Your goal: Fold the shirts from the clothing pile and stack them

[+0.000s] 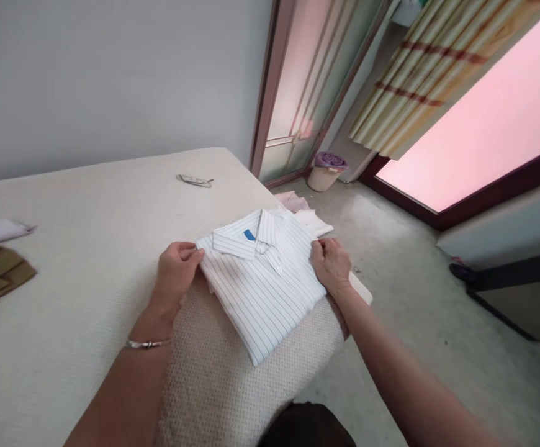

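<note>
**A:** How far along with that white, thin-striped, collared cotton-looking shirt [270,310]? Looks pretty much folded from here, tbh.

**B:** Yeah, mostly there at a guess. Lying flat in a neat block near the corner of a cream, textured cloth-covered surface [112,205], with the striped collar [235,244] on top and a small blue label [249,235] inside the neck.

**A:** And hands-wise?

**B:** Pinching one top corner with the left hand [177,267], gripping the opposite edge with the right hand [333,264]. Closed on fabric at both sides, not let go yet.

**A:** Anything left to sort?

**B:** Just tidying, probably: maybe straightening that slightly lopsided collar. Can't see the underside, so can't vouch for that. Also, wire-framed glasses [194,181] farther back, well apart from the shirt.
</note>
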The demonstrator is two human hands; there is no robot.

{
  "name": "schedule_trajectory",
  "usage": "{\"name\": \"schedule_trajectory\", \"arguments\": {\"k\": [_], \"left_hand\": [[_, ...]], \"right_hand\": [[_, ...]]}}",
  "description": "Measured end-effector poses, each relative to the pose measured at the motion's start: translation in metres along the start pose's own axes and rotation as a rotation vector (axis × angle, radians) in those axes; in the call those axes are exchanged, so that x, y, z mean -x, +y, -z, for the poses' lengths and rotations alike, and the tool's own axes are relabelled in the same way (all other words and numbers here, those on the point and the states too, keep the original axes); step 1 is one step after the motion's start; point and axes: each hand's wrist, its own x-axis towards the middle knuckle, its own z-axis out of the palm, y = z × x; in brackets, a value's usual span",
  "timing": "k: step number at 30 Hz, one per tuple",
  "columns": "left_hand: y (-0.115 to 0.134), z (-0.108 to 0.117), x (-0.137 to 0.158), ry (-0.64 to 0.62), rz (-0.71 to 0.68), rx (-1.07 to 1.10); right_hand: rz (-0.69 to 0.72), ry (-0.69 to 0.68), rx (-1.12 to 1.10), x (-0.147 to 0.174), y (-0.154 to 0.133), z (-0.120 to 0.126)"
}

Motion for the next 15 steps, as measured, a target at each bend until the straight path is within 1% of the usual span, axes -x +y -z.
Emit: {"name": "schedule_trajectory", "arguments": {"k": [3,6,9,11,12,15], "left_hand": [[0.01,0.008,0.009,0.067,-0.021,-0.231],[0.018,0.01,0.023,0.037,-0.013,-0.336],[0.024,0.004,0.034,0.001,0.006,-0.394],[0.026,-0.002,0.037,0.012,0.038,-0.364],[0.027,-0.004,0.037,0.02,0.065,-0.306],[0.025,-0.012,0.039,-0.002,0.168,0.024]], "right_hand": [[0.004,0.019,0.031,0.0,-0.004,0.0],[0.029,0.043,0.049,0.001,-0.004,-0.001],[0.041,0.059,0.067,0.002,-0.003,-0.002],[0.041,0.047,0.069,0.002,-0.003,-0.002],[0.041,0.038,0.067,0.002,-0.004,-0.001],[0.032,0.01,0.054,0.002,-0.006,0.001]]}}
